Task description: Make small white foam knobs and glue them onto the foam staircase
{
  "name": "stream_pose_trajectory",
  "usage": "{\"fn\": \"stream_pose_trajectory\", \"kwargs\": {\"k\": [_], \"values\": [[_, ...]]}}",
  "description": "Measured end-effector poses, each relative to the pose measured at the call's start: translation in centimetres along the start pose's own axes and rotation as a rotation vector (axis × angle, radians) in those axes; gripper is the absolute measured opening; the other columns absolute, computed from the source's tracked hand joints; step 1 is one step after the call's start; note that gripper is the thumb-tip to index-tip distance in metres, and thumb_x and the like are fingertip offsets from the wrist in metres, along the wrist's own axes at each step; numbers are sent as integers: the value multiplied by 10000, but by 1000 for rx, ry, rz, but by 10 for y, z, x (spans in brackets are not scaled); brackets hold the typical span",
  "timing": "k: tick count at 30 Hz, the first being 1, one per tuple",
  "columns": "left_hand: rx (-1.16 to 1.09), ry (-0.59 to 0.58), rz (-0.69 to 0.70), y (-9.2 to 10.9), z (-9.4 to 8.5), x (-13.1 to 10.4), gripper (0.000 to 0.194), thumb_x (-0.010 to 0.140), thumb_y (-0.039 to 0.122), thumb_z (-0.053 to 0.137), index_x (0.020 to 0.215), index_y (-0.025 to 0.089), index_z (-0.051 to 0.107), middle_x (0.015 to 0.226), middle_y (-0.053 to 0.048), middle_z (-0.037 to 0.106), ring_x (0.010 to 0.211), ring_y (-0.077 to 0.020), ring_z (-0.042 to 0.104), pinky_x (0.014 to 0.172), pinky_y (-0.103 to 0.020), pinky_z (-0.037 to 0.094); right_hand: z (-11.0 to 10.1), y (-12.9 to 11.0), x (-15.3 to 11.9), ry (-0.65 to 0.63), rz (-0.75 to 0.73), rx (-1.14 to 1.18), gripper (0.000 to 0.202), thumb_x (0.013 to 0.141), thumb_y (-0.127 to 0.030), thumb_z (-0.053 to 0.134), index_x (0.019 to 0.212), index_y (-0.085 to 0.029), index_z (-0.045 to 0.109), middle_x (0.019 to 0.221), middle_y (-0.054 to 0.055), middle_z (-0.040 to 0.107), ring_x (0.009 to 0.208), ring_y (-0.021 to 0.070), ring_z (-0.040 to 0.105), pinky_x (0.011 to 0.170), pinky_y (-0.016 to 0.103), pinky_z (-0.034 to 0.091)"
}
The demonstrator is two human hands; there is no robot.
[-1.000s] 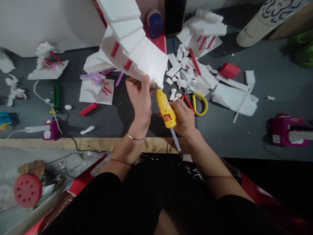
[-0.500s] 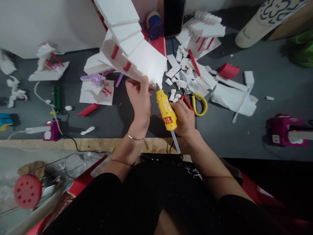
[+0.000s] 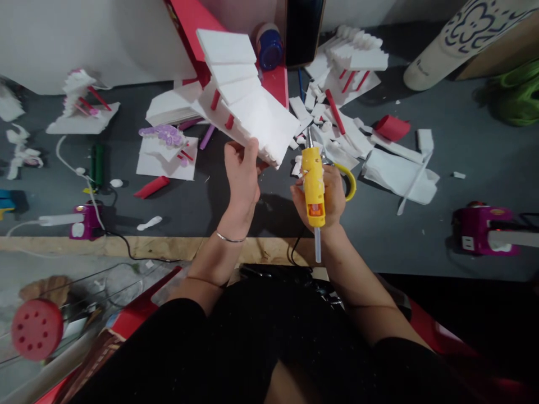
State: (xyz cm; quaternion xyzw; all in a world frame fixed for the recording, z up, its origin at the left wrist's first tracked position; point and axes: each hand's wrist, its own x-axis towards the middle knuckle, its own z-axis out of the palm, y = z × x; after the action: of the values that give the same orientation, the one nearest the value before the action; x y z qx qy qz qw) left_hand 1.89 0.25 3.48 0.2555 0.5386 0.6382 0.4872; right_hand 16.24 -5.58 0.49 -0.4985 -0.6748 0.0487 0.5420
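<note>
Between thumb and fingers, my left hand (image 3: 243,174) pinches the near edge of a white foam staircase model (image 3: 240,84), raised and tilted above the table. Red round posts (image 3: 229,121) show under its steps, and small white lumps (image 3: 269,154) line its near corner. My right hand (image 3: 330,196) is wrapped round a yellow hot glue gun (image 3: 312,174). A clear glue stick (image 3: 318,247) pokes out of its rear. The nozzle points away from me, to the right of the model and apart from it. Scissors with a yellow handle (image 3: 350,182) lie partly hidden behind my right hand.
White foam scraps (image 3: 311,95) and a red roll (image 3: 392,128) lie ahead right. Smaller stair models stand at left (image 3: 166,151) and back right (image 3: 356,56). A phone (image 3: 303,31), a blue-lidded jar (image 3: 270,49) and a white bottle (image 3: 442,50) line the back. Purple power blocks (image 3: 484,230) sit at both sides.
My right hand has drawn the glue gun back to the right, its nozzle leaving the model's corner. The model, in my left hand, has shifted slightly right and nearer to me.
</note>
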Motion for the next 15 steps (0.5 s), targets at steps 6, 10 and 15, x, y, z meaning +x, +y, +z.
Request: {"fn": "stream_pose_trajectory", "kwargs": {"k": [6,10,15], "values": [[-18,28,-72,-3,-12,-3,187,940,304,717,864,229,564,933,-10,660,872,-149,674,787,-292,624,0,0,-1,-193,-117,170,187,987,-251,609,1173,-264,597,1034,63,731,901,196,730,726,347,619],[26,48,-100,-7,-15,1,202,953,272,692,826,225,541,884,-18,645,807,-137,666,667,-242,565,-1,-4,-1,-305,-154,220,205,994,-219,588,1197,-229,613,1011,95,745,881,197,736,683,326,603],[-20,-4,-159,-10,-20,10,217,934,324,693,836,248,515,875,0,686,869,-173,701,634,-259,548,-3,-2,-2,-358,-129,192,212,992,-278,601,1193,-219,636,1020,108,752,898,215,739,701,353,618]]}}
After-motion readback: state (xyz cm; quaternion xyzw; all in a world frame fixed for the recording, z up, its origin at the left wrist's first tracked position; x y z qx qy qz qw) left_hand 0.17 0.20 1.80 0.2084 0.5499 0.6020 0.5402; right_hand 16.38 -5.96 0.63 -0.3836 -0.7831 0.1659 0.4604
